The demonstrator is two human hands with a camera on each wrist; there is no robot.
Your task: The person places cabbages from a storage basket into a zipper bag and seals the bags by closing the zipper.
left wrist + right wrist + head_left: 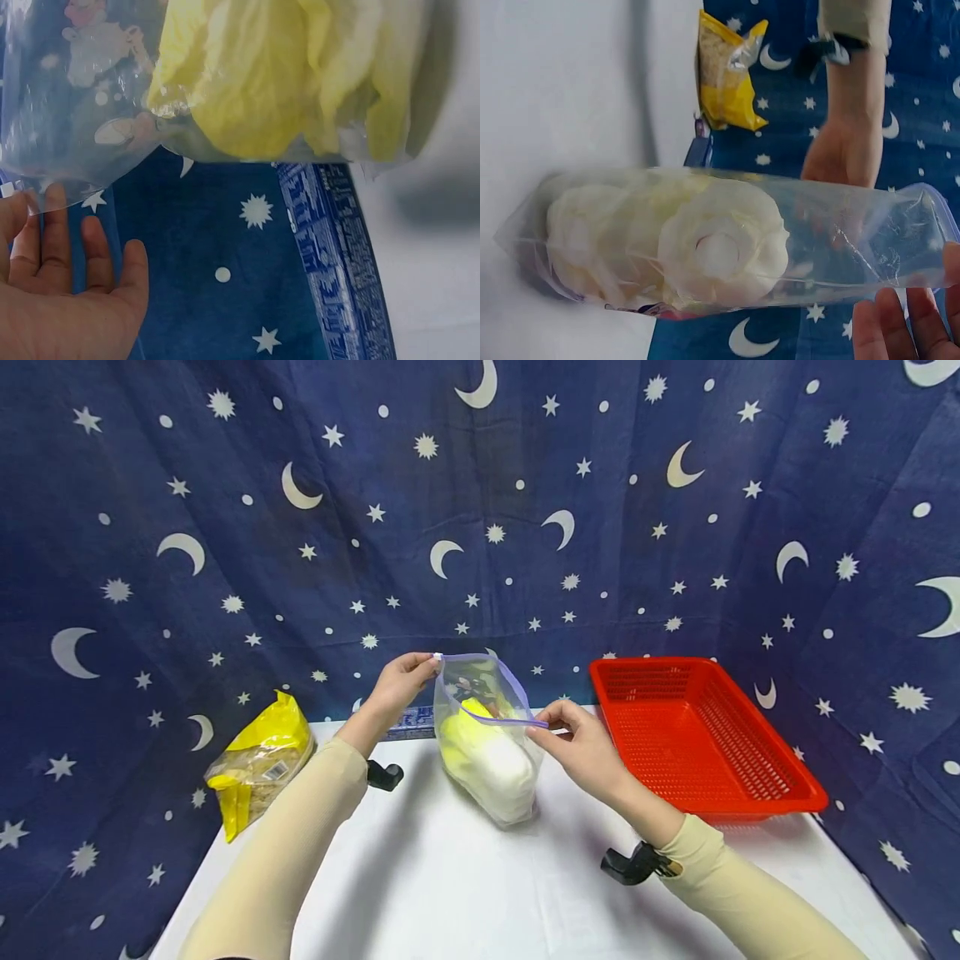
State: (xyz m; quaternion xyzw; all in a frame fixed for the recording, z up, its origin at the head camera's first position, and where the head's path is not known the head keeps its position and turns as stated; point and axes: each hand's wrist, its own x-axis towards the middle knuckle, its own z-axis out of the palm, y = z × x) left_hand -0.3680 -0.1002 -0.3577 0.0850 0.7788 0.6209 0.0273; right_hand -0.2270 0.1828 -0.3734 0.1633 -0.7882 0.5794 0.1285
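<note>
A clear zip bag (472,675) with a purple zip edge hangs low over the table between the hands, its mouth spread apart. Inside lie two napa cabbages (724,247); their pale cut ends show in the right wrist view and the yellow leaves (247,82) in the left wrist view. My left hand (399,683) pinches the far left corner of the mouth, beside a white slider. The near right corner is pinched between thumb and fingers of my right hand (585,750).
A red plastic basket (806,789) stands at the right of the white table (420,885). On the left lies a yellow packet (273,747) with a see-through window. A long blue printed box (408,723) is behind the bag, before a star-and-moon curtain (480,585).
</note>
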